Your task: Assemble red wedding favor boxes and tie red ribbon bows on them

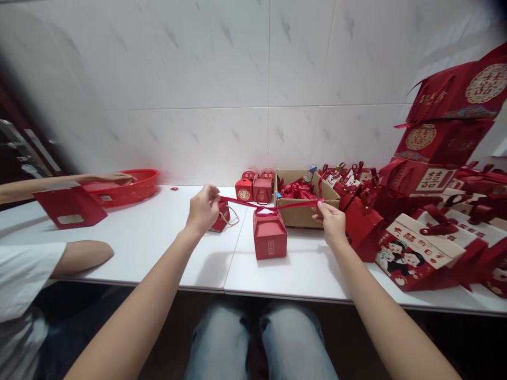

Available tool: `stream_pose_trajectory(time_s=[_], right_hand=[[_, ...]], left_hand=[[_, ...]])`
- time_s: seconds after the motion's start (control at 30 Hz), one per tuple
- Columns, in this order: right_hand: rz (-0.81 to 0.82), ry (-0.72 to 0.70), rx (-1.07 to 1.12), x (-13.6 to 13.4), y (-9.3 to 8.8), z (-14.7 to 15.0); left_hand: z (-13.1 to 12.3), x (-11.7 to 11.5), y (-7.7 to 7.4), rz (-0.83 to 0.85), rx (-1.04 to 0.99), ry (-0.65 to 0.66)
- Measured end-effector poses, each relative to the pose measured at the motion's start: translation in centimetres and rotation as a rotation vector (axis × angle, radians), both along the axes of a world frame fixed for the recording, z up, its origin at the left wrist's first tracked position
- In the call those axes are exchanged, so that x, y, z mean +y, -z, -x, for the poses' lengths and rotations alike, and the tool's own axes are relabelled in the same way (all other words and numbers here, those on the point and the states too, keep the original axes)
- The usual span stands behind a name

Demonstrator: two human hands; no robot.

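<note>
A small red gift box [270,236] stands upright on the white table, below and between my hands. A red ribbon [298,205] is stretched sideways across the top of the box. My left hand [203,207] pinches its left end, and my right hand [330,217] pinches the right end. Just right of my left hand is a smaller red box [221,217] with a cord handle, partly hidden by that hand. Behind the ribbon stands a cardboard carton [301,215] holding red ribbons [298,190].
Two small red boxes [262,190] stand near the wall. Many red gift boxes [420,253] crowd the right, some stacked high. At left, another person's hand [122,178] reaches into a red plastic basin [148,186], beside a red box [73,208].
</note>
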State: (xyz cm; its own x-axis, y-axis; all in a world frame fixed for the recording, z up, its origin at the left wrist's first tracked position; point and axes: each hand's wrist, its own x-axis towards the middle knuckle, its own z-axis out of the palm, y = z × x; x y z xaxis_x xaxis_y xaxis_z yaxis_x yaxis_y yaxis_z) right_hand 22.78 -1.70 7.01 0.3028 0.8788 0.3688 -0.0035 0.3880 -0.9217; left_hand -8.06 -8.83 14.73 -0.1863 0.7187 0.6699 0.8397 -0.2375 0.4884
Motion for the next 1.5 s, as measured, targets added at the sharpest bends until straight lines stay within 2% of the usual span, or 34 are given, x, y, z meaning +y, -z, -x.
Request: stream_pose_trajectory(time_s=[0.13,0.37,0.57,0.73,0.83,0.9,0.97,1.07,1.17,1.3,1.5], right_hand=[[-0.055,0.12,-0.221,-1.2,1.7,-1.4],[-0.183,0.245,-0.659,-2.6,2.6,-3.1],[-0.241,0.325,-0.815,-2.7,2.9,-4.8],[-0.313,0.326,-0.848,-3.0,2.8,-5.5],[-0.362,0.294,-0.858,-3.0,2.5,-4.9],[-0.398,0.287,-0.835,-3.2,2.0,-4.0],[-0.424,0.227,-0.76,-3.3,1.1,-2.6],[-0.435,0.011,-0.686,-3.2,-0.2,0.2],[-0.412,-0.206,-0.703,-2.2,-0.8,2.9],[-0.338,-0.385,-0.651,-0.2,0.1,5.2],[-0.264,-0.474,-0.525,0.4,2.1,5.6]], left_hand=[[1.7,-1.7,2.3,0.097,0.055,-0.011],[2.4,-3.3,5.8,0.183,0.056,-0.071],[3.8,-2.8,8.0,0.256,0.054,-0.145],[3.8,-2.0,9.3,0.344,0.069,-0.198],[2.8,-2.0,9.5,0.349,0.083,-0.239],[1.7,-1.9,9.1,0.309,0.085,-0.253],[0.3,-1.6,8.4,0.267,0.088,-0.212],[-2.3,-0.8,7.2,0.241,0.101,-0.057],[-5.1,0.2,6.6,0.239,0.119,0.078],[-7.6,1.1,6.6,0.245,0.144,0.154],[-8.0,1.5,6.6,0.251,0.161,0.258]])
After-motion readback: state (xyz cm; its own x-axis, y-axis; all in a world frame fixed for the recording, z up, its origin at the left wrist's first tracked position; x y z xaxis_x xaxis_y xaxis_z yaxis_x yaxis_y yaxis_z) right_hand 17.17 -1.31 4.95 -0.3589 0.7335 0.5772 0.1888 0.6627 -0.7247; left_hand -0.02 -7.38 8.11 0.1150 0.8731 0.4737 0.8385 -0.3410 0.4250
